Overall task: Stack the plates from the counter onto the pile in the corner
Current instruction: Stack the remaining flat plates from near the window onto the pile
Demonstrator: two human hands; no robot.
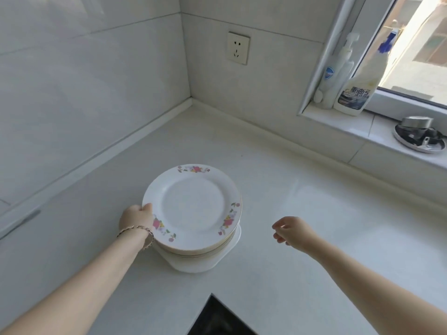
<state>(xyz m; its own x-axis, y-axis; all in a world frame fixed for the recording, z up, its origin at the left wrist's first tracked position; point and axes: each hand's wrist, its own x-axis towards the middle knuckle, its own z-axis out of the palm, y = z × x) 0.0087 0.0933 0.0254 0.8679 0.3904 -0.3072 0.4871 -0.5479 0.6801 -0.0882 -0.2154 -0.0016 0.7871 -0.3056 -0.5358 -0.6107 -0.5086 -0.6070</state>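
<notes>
Head view, looking down at a white surface (314, 213) that runs into a tiled corner. The left hand (136, 220), a thin bracelet (135, 229) at its wrist, reaches in from the lower left with the forearm stretched long and straight. Its fingers (147, 206) curl over the left rim of the top plate (193, 206), gripping that edge, the thumb side lying along the flowered border. That plate, white with pink flower sprigs and a gilt edge, sits on the pile of plates (200, 252), whose rims show beneath it on the near side. The pile rests on a white square-cornered base (208, 264), out on the surface and short of the corner itself. To the right of the pile, well apart from it, the right hand (292, 232) hangs above the surface, holding nothing, its fingers loosely bent and pointing toward the plates, its forearm coming in from the lower right. Farther right of the pile, on the window sill (350, 124), stand two cleaning bottles (355, 93) and a metal lid (419, 139). A wall socket (238, 48) sits above the pile.
</notes>
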